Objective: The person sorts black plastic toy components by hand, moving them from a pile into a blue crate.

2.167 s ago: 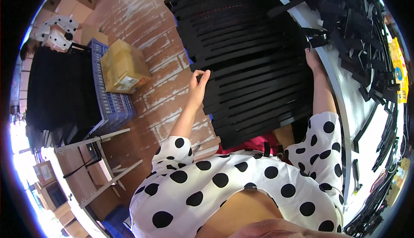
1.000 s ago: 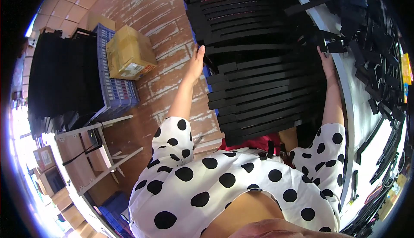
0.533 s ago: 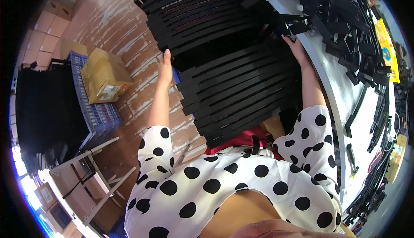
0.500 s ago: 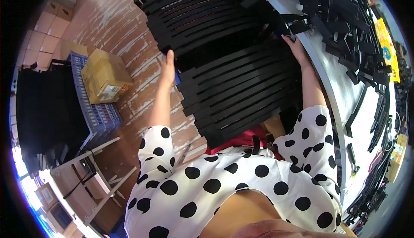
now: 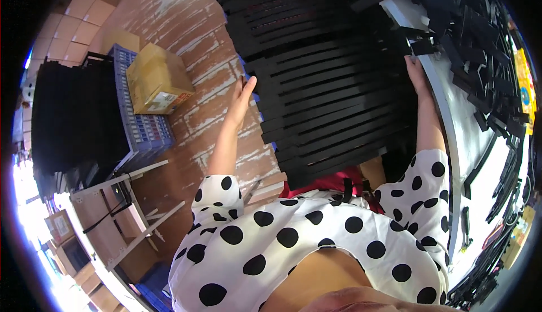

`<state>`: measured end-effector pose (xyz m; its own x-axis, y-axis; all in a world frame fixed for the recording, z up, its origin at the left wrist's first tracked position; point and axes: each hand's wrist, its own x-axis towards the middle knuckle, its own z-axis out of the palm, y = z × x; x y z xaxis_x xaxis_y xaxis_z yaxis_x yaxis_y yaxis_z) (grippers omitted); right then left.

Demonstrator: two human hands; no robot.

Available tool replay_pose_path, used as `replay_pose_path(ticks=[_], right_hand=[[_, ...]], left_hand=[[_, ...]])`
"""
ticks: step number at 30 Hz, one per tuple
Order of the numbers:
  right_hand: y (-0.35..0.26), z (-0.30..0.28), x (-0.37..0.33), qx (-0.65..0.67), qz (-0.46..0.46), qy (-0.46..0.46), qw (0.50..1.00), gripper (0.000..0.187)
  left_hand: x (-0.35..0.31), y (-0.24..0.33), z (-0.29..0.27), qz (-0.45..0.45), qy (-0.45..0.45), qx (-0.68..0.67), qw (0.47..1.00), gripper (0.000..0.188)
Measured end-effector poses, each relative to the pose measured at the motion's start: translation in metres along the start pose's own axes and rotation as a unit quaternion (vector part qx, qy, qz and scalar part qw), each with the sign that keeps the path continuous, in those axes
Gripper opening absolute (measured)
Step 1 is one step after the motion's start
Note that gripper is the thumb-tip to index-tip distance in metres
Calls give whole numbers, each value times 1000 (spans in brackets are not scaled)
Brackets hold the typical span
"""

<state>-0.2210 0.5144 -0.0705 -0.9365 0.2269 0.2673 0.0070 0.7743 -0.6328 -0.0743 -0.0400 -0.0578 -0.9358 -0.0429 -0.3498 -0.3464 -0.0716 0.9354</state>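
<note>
Many long flat black strips (image 5: 333,100) lie side by side in front of me, their left ends uneven, with bits of something blue showing under those ends. Beside the left ends is my left hand (image 5: 241,102), thumb raised and apart from the fingers, close against the strips; I see nothing held in it. My right hand (image 5: 416,75) reaches to the right ends of the strips, next to the table's edge. Its fingertips are mostly hidden in the dark there, so their hold does not show.
On the right, a white table (image 5: 460,137) carries piled short black pieces (image 5: 468,52) and a yellow package (image 5: 525,86). At left, a cardboard box (image 5: 158,80) rests on a blue-grey crate (image 5: 135,128), beside a black stack (image 5: 73,120) and a pale frame (image 5: 135,244).
The dark gap between the far and near strips has closed up. My left hand has come away from the gap's end to beside the strips. The whole view has shifted.
</note>
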Motion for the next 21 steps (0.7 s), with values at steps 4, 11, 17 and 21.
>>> replay_pose_path(ticks=[4, 11, 17, 21], right_hand=[[15, 27, -3, 44, -12, -14, 999, 59], [36, 16, 27, 109, -60, -4, 992, 69], [26, 28, 27, 164, -84, -18, 983, 78], [-92, 5, 0, -75, 63, -141, 985, 91]], left_hand=[[26, 5, -10, -26, 28, 18, 999, 97], [45, 17, 11, -32, 24, 6, 999, 88], [49, 24, 3, -138, 0, -100, 985, 89], [39, 45, -19, -233, -9, -206, 950, 92]])
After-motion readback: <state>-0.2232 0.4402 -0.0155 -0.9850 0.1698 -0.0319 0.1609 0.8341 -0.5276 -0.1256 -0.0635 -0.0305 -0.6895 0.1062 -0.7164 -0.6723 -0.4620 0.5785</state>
